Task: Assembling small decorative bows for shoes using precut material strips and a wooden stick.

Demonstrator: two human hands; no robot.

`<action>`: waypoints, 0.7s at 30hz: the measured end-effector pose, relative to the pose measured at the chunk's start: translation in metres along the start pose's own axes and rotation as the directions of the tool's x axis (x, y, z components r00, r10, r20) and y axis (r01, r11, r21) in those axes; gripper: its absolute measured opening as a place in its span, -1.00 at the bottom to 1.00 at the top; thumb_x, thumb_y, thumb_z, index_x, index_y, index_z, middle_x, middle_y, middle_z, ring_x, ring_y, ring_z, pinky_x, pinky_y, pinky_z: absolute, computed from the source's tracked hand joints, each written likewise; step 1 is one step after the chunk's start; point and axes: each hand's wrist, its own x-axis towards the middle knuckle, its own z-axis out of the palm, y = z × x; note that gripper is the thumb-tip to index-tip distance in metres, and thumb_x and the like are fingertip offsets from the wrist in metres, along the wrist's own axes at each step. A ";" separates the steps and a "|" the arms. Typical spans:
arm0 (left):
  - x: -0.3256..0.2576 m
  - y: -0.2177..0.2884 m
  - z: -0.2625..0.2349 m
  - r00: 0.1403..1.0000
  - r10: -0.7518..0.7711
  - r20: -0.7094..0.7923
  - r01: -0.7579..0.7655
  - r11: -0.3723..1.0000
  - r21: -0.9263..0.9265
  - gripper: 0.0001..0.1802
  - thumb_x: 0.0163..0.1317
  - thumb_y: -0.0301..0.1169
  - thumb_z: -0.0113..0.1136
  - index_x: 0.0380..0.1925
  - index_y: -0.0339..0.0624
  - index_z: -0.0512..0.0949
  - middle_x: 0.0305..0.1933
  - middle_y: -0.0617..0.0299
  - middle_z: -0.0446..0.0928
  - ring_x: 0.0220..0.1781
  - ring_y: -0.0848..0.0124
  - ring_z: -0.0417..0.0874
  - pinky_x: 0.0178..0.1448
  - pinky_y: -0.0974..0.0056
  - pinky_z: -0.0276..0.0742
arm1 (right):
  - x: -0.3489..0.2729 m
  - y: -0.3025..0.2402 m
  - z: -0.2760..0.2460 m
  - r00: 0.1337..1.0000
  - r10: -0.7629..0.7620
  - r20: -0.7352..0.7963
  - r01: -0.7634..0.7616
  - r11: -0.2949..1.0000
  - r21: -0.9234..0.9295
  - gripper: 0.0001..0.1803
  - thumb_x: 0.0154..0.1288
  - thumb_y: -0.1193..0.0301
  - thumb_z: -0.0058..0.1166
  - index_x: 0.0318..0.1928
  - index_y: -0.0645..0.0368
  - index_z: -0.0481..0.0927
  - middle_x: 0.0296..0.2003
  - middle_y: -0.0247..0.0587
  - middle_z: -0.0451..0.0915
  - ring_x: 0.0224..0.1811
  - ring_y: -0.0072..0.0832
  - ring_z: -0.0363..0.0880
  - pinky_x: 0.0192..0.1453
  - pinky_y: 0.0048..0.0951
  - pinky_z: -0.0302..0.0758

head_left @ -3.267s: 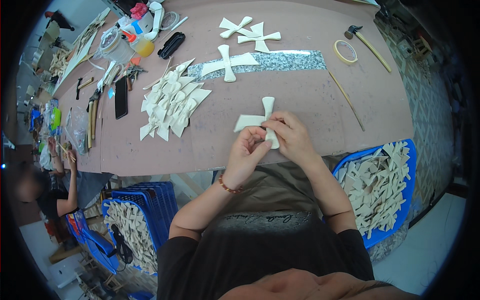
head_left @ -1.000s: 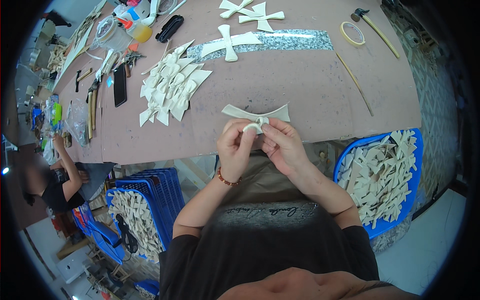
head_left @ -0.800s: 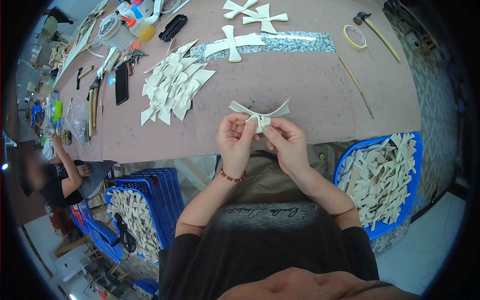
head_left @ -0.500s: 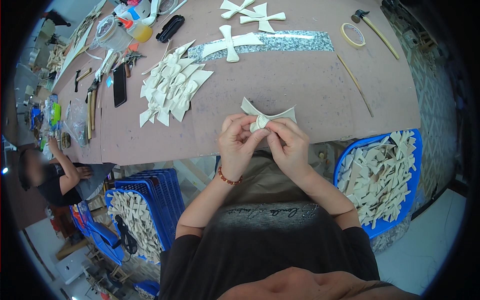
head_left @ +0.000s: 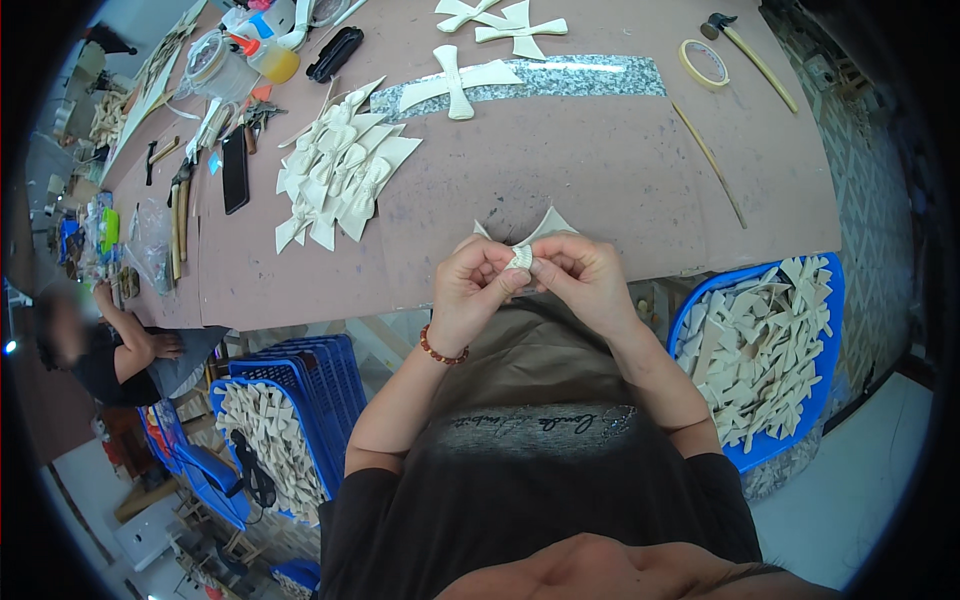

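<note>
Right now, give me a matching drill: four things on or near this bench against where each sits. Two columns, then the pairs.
Things:
1. bow
2. phone
3. tape roll
4. right crate

Places:
A. far right of the table, by the hammer
B. pinched between both hands
C. below the table edge, full of cream cutouts
D. left of the bow pile

Pairs: 1-B, 2-D, 3-A, 4-C
</note>
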 end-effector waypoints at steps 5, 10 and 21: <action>0.002 0.010 -0.003 0.982 -0.186 -0.025 0.181 0.973 -0.145 -0.83 0.14 -0.59 0.32 -0.26 -0.29 0.56 -0.24 0.25 0.49 -0.40 0.59 0.59 -0.39 0.54 0.48 | 0.004 -0.003 0.000 0.996 0.031 0.081 -0.026 0.998 -0.064 -0.96 0.30 0.57 0.06 -0.27 0.27 0.56 -0.45 -0.48 0.54 -0.47 -0.82 0.41 -0.45 -0.71 0.34; 0.008 0.028 0.000 0.970 0.227 0.090 -0.237 0.787 0.570 -0.73 0.13 -0.56 0.33 -0.14 -0.24 0.58 -0.13 0.20 0.49 -0.31 0.58 0.51 -0.27 0.47 0.48 | 0.003 0.001 0.001 0.998 0.036 0.046 -0.030 0.992 -0.123 -0.95 0.24 0.54 0.04 -0.34 0.26 0.47 -0.54 -0.46 0.46 -0.51 -0.78 0.35 -0.47 -0.61 0.32; 0.013 0.034 -0.025 0.913 0.014 0.407 -0.173 0.918 0.358 -0.76 0.08 -0.53 0.38 -0.26 -0.18 0.53 -0.23 0.30 0.49 -0.42 0.57 0.42 -0.31 0.45 0.41 | -0.012 -0.004 0.014 0.995 -0.076 0.064 0.095 0.919 -0.383 -0.89 0.21 0.51 0.03 -0.33 0.25 0.38 -0.55 -0.21 0.49 -0.55 -0.49 0.48 -0.45 -0.42 0.40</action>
